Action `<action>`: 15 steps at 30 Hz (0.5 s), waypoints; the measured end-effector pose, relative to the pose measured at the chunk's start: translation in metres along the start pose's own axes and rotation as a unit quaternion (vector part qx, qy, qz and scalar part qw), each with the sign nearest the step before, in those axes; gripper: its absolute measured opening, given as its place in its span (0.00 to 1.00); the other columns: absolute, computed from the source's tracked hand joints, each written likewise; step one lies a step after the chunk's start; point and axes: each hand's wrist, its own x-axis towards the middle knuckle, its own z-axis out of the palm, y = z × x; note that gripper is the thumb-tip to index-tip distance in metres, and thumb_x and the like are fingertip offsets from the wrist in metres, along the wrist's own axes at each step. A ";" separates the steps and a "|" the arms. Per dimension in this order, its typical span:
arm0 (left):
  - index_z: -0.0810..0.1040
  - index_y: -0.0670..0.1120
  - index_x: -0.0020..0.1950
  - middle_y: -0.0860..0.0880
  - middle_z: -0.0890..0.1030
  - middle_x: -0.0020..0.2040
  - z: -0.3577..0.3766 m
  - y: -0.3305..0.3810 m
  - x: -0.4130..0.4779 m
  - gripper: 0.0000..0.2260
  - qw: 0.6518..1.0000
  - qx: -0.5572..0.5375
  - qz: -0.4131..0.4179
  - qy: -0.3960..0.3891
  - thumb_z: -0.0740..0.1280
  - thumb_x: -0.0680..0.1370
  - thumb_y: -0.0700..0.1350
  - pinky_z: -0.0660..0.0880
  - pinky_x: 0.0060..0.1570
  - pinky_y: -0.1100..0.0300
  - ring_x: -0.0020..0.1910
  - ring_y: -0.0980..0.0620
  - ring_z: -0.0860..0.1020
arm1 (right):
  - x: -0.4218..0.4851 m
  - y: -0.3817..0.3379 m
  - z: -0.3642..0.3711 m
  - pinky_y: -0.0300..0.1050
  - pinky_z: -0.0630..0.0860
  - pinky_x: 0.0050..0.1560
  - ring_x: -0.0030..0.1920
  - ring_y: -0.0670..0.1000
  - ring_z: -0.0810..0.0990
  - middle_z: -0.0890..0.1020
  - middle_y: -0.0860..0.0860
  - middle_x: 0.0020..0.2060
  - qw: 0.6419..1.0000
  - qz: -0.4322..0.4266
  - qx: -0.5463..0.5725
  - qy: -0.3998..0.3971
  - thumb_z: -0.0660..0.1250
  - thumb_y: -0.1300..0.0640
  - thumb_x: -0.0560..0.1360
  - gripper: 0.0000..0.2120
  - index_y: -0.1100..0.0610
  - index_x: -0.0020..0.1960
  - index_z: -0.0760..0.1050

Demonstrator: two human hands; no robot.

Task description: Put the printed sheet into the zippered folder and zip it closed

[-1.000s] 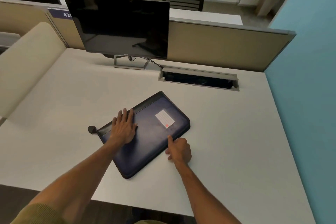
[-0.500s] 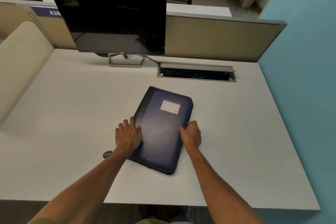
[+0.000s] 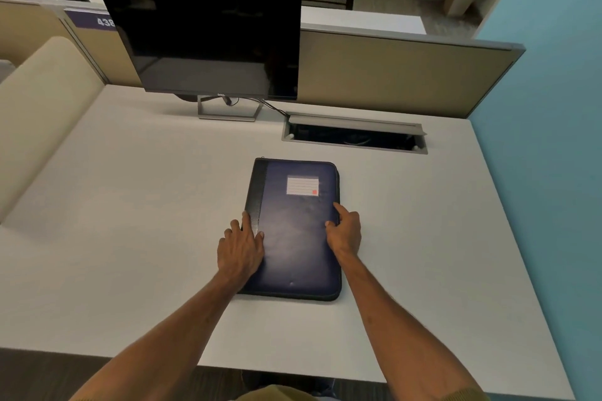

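We cannot see the printed sheet anywhere, and the folder (image 3: 294, 231) lies shut and flat on the desk (image 3: 130, 212), so we cannot tell what is inside it. Its zipper is hard to make out; only a dark seam runs along the right and near edges, and the puller does not show clearly. Our left hand (image 3: 241, 246) rests with fingers spread over the folder's black spine on the left, covering the near left corner. Our right hand (image 3: 345, 229) lies against the right edge, fingers loosely curled on the cover, and we cannot tell whether they pinch anything. A white label (image 3: 302, 185) with a red mark sits on the far part of the cover. Beyond the folder, a cable tray (image 3: 355, 137) set into the desk stands open, its contents too dark to read. A dark monitor (image 3: 211, 42) stands at the far left, hiding part of the divider (image 3: 391, 75) behind it.
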 end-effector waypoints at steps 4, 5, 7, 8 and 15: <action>0.58 0.44 0.84 0.40 0.77 0.65 0.004 -0.002 0.002 0.30 1.000 0.021 0.003 0.015 0.55 0.86 0.59 0.79 0.52 0.45 0.56 0.39 0.80 | 0.001 0.002 -0.002 0.55 0.80 0.65 0.65 0.60 0.79 0.76 0.58 0.66 1.000 -0.013 -0.005 -0.008 0.72 0.56 0.81 0.27 0.52 0.78 0.71; 0.59 0.45 0.84 0.40 0.77 0.65 0.006 -0.003 0.003 0.30 0.999 0.031 0.003 0.021 0.54 0.86 0.59 0.79 0.53 0.45 0.56 0.39 0.80 | 0.002 0.003 -0.002 0.55 0.79 0.65 0.66 0.60 0.79 0.76 0.58 0.67 1.000 -0.017 -0.010 -0.011 0.72 0.56 0.81 0.27 0.52 0.79 0.71; 0.60 0.44 0.83 0.40 0.78 0.65 0.005 -0.002 0.004 0.30 0.998 0.056 0.004 0.035 0.54 0.85 0.59 0.78 0.54 0.45 0.58 0.39 0.79 | 0.001 0.004 -0.003 0.54 0.80 0.64 0.67 0.60 0.78 0.75 0.57 0.68 0.999 -0.024 -0.042 -0.015 0.71 0.54 0.82 0.27 0.51 0.80 0.69; 0.60 0.44 0.83 0.39 0.77 0.67 0.002 0.000 0.005 0.30 0.997 0.064 0.006 0.040 0.54 0.85 0.59 0.77 0.56 0.43 0.61 0.38 0.79 | -0.002 0.001 -0.006 0.54 0.80 0.63 0.67 0.59 0.78 0.74 0.56 0.68 0.996 -0.035 -0.081 -0.016 0.70 0.53 0.82 0.28 0.50 0.80 0.68; 0.40 0.49 0.88 0.43 0.39 0.87 -0.035 0.025 0.039 0.35 0.980 0.076 0.143 0.120 0.43 0.85 0.64 0.49 0.84 0.39 0.87 0.41 0.43 | -0.012 -0.006 -0.020 0.64 0.61 0.79 0.80 0.58 0.66 0.62 0.56 0.83 0.917 -0.239 -0.313 0.069 0.63 0.43 0.84 0.37 0.48 0.86 0.49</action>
